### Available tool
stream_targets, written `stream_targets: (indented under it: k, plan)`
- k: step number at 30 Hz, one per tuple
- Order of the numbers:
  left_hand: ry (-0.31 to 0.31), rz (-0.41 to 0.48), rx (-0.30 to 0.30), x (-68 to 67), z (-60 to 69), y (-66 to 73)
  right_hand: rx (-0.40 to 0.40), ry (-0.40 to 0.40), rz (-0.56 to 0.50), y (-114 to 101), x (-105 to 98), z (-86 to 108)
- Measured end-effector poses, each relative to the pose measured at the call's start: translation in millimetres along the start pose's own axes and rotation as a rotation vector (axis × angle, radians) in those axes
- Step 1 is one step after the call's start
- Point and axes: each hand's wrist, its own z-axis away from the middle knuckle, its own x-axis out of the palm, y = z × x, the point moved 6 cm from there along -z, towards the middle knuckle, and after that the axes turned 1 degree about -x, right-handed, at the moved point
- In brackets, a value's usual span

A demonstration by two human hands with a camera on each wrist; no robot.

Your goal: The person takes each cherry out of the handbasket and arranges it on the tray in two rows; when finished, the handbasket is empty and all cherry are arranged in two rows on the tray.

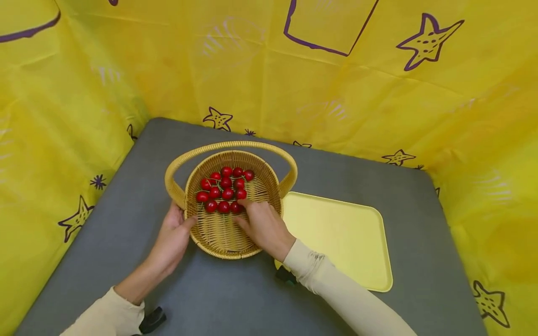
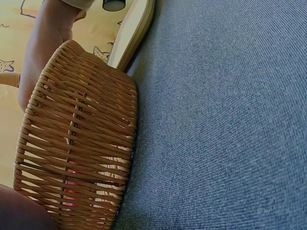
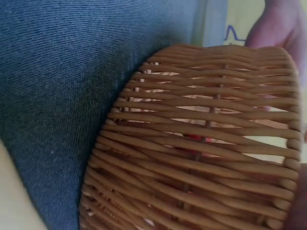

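Note:
A round wicker basket [image 1: 229, 251] with an arched handle stands on the grey table. Several red cherries [image 1: 226, 182], some with green stems, lie in its upper and middle part. My left hand [image 1: 176, 233] grips the basket's left side, with the thumb over the rim and the other fingers mostly hidden outside. Over the lower right of the basket, my right hand [image 1: 266, 228] reaches in. Its index fingertip is at the lowest row of cherries, and the thumb lies just below. Whether it pinches a cherry is hidden. Both wrist views show mainly the basket's woven wall [image 2: 76, 129].
A pale yellow tray [image 1: 340, 233] lies right of the basket, partly under my right forearm. Yellow cloth [image 1: 269, 84] with starfish drawings hangs around the back and sides of the grey table [image 1: 218, 298].

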Motion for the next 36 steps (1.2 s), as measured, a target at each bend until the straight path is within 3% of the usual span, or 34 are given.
stream_targets:
  k: [8,17,28,36]
  plan:
    - [0.001,0.009,0.004,0.3,-0.9,1.2,-0.008,0.029,0.062,-3.1,8.6,-20.5]
    - [-0.020,0.001,-0.007,6.3,-4.3,0.9,-0.025,-0.001,0.040,-0.4,6.1,-21.3]
    - [-0.014,-0.004,-0.020,3.7,-2.7,0.0,-0.094,-0.020,-0.118,-3.1,-3.9,-17.8]
    - [-0.012,0.012,-0.018,0.5,-1.1,-0.8,-0.124,0.055,-0.417,-12.0,-42.3,5.3]
